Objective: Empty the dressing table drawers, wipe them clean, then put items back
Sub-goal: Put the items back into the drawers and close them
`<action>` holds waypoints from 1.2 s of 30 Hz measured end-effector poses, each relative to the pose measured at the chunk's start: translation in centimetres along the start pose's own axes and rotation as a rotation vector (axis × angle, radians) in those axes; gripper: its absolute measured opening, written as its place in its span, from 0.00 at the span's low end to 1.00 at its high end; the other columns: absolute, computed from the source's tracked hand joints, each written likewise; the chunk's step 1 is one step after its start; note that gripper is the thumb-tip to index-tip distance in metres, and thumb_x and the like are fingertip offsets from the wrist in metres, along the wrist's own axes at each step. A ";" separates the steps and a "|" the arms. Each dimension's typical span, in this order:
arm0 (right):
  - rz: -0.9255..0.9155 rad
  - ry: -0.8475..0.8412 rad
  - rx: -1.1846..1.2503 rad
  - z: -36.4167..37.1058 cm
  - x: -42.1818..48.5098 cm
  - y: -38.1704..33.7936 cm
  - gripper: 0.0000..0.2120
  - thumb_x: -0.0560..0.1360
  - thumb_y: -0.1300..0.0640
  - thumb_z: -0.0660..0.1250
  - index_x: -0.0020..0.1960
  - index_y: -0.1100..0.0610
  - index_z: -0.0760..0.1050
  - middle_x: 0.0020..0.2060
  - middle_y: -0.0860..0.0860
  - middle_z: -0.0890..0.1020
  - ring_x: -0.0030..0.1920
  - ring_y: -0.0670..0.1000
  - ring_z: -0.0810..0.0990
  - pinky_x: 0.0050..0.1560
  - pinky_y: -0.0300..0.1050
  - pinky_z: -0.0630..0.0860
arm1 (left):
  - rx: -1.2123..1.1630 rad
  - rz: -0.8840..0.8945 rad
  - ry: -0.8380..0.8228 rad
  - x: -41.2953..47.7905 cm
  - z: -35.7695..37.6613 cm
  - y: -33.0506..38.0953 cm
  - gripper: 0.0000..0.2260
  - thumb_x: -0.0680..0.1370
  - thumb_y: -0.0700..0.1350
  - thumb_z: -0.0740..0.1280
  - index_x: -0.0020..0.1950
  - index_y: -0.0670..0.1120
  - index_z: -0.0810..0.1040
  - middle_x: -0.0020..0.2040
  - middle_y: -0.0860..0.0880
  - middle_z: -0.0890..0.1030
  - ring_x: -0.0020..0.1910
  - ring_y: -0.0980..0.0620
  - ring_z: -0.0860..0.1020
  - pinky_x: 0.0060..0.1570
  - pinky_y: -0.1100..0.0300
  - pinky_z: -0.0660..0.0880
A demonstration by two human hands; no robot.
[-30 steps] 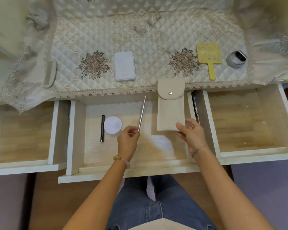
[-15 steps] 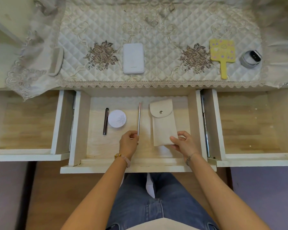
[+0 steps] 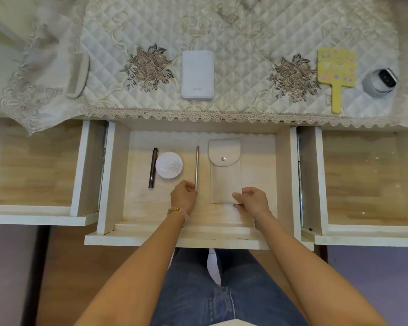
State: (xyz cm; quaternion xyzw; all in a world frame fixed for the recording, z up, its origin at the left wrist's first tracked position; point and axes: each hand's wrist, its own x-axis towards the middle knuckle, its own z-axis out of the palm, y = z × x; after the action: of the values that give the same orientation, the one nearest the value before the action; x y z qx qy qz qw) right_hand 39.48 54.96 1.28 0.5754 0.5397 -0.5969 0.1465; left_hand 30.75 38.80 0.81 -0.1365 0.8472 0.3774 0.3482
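The middle drawer (image 3: pixel 257 241) is pulled out. Inside it lie a dark pen (image 3: pixel 153 168), a round white compact (image 3: pixel 169 164), a thin metal stick (image 3: pixel 197 165) and a beige snap pouch (image 3: pixel 224 175). My left hand (image 3: pixel 183 198) pinches the near end of the metal stick, which lies flat on the drawer floor. My right hand (image 3: pixel 251 201) grips the pouch's near right corner; the pouch lies flat in the drawer.
The left drawer (image 3: pixel 33 215) and right drawer (image 3: pixel 368 236) are open, with bare wooden floors. On the quilted table cover (image 3: pixel 240 74) sit a comb (image 3: pixel 77 75), a white power bank (image 3: pixel 197 74), a yellow hand mirror (image 3: pixel 336 74) and a small grey device (image 3: pixel 380 82).
Both hands lowered the metal stick and the pouch from above the table edge down flat onto the middle drawer's floor. The stick went from tilted to straight.
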 end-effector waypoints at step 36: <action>-1.018 0.234 -0.797 -4.0 -6.5 -5.2 0.25 0.76 0.56 0.64 0.70 0.63 0.64 0.68 0.59 0.69 0.69 0.58 0.66 0.71 0.49 0.61 | 0.609 0.924 0.389 -6.3 -7.6 5.1 0.19 0.71 0.42 0.73 0.60 0.39 0.75 0.55 0.41 0.80 0.56 0.41 0.77 0.55 0.49 0.73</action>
State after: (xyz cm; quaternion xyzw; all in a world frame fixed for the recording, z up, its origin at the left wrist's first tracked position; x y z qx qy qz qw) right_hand 39.34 57.23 10.24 0.2108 0.9367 -0.2795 -0.0118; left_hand 29.12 36.46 11.55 0.2863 0.9375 0.1977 0.0091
